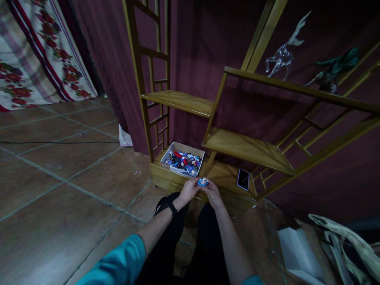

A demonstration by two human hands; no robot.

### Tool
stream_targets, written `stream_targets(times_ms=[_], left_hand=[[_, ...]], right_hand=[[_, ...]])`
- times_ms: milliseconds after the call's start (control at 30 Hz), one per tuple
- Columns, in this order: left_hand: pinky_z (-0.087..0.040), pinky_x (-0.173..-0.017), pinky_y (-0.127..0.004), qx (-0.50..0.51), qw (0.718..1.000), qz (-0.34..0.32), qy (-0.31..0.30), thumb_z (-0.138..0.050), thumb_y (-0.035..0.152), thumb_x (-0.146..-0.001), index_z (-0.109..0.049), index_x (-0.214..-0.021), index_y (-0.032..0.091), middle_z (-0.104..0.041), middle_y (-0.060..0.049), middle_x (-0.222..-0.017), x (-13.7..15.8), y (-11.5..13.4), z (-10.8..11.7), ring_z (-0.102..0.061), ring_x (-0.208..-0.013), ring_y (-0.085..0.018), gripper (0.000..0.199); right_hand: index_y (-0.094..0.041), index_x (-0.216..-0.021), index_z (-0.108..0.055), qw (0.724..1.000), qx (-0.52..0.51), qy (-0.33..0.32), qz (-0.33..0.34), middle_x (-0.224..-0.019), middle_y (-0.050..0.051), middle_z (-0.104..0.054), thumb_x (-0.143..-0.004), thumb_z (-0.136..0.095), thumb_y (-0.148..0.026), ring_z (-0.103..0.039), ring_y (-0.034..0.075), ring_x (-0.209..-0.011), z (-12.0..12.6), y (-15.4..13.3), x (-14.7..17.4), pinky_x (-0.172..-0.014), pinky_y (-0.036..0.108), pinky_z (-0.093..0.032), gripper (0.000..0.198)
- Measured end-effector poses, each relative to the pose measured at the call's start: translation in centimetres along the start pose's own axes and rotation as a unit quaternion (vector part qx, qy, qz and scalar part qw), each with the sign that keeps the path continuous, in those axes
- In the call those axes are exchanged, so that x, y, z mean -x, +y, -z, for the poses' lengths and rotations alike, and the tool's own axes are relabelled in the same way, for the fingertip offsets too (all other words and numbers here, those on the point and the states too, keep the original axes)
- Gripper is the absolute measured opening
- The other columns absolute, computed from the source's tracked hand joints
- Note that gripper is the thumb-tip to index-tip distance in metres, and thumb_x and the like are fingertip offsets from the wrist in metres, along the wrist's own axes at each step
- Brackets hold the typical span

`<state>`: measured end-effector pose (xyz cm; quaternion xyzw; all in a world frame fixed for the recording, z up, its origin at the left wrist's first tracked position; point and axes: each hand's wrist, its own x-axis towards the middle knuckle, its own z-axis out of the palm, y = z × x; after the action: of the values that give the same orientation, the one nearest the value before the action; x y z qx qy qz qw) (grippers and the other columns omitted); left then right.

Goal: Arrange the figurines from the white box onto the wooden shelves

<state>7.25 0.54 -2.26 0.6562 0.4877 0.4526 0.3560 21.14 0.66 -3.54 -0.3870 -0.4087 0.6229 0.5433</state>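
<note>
Between the fingertips of both hands is a small blue-and-white figure piece (203, 182) with some skin-toned and dark detail; its exact kind is too small to make out. My left hand (190, 189) pinches its left side, a dark band on that wrist. From the other side my right hand (213, 191) grips its right edge. Just beyond my hands, a white open box (185, 173) rests on the low shelf at the left. Inside lie many small colourful pieces (184, 160) in red, blue, purple and black, heaped together.
A phone (243, 179) lies on the low wooden shelf (221, 174) to the right. Higher boards (249, 149) of the shelf unit overhang it. A glass horse figurine (282, 59) and a dark green figure (335, 69) stand above. At lower right is a white box (299, 253) on the floor.
</note>
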Motion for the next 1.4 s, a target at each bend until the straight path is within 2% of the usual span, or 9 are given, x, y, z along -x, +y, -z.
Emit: stream_targets(times_ms=[233, 433, 600, 1033, 1300, 1400], left_hand=[[-0.039, -0.094, -0.033, -0.104, 0.990, -0.088, -0.037, -0.051, 0.010, -0.077, -0.050, -0.120, 0.023, -0.054, -0.007, -0.115, 0.5, 1.6, 0.9, -0.052, -0.105, -0.020, 0.045], [-0.042, -0.092, -0.031, -0.176, 0.975, -0.121, -0.061, -0.044, 0.007, -0.080, -0.040, -0.125, 0.023, -0.050, -0.007, -0.115, 1.0, 2.2, 1.0, -0.052, -0.106, -0.019, 0.048], [-0.042, -0.093, -0.034, -0.206, 0.965, -0.149, -0.069, -0.043, 0.003, -0.078, -0.039, -0.124, 0.021, -0.046, -0.010, -0.122, 1.1, 2.2, 0.8, -0.049, -0.111, -0.020, 0.050], [-0.037, -0.097, -0.036, -0.240, 0.953, -0.168, -0.070, -0.044, 0.004, -0.078, -0.042, -0.121, 0.018, -0.047, -0.012, -0.124, 1.5, 2.0, 0.2, -0.047, -0.114, -0.021, 0.045], [-0.037, -0.096, -0.036, -0.307, 0.928, -0.191, -0.091, -0.040, 0.002, -0.080, -0.041, -0.123, 0.014, -0.047, -0.015, -0.124, 1.7, 2.0, 0.4, -0.047, -0.115, -0.023, 0.045], [-0.037, -0.096, -0.037, -0.304, 0.930, -0.185, -0.091, -0.039, 0.001, -0.079, -0.042, -0.122, 0.013, -0.047, -0.015, -0.124, 1.9, 2.2, 0.4, -0.047, -0.115, -0.024, 0.045]], right_hand=[[-0.024, -0.102, -0.060, 1.000, 0.010, 0.010, 0.010, -0.100, 0.002, -0.065, -0.056, -0.066, -0.017, -0.057, 0.020, -0.094, -0.2, 0.2, -0.3, -0.088, 0.037, -0.042, 0.048], [-0.025, -0.105, -0.058, 1.000, 0.027, 0.011, 0.010, -0.100, 0.002, -0.063, -0.055, -0.062, -0.016, -0.056, 0.020, -0.093, -0.1, 0.7, -0.8, -0.087, 0.036, -0.042, 0.051], [-0.024, -0.103, -0.058, 1.000, 0.025, 0.010, 0.002, -0.098, 0.002, -0.063, -0.054, -0.060, -0.014, -0.056, 0.018, -0.089, 0.3, 1.1, -1.0, -0.084, 0.034, -0.043, 0.050], [-0.024, -0.101, -0.059, 0.998, 0.057, 0.017, 0.005, -0.099, 0.001, -0.062, -0.053, -0.055, -0.013, -0.055, 0.018, -0.090, 0.4, 0.5, -0.5, -0.083, 0.033, -0.044, 0.050], [-0.024, -0.101, -0.059, 0.998, 0.067, 0.010, 0.014, -0.103, 0.001, -0.061, -0.053, -0.054, -0.012, -0.055, 0.018, -0.093, 0.7, 0.7, -0.4, -0.085, 0.033, -0.043, 0.050], [-0.025, -0.101, -0.059, 0.997, 0.069, 0.010, 0.013, -0.104, 0.001, -0.061, -0.054, -0.055, -0.012, -0.055, 0.018, -0.094, 0.8, 0.8, -0.5, -0.087, 0.033, -0.042, 0.049]])
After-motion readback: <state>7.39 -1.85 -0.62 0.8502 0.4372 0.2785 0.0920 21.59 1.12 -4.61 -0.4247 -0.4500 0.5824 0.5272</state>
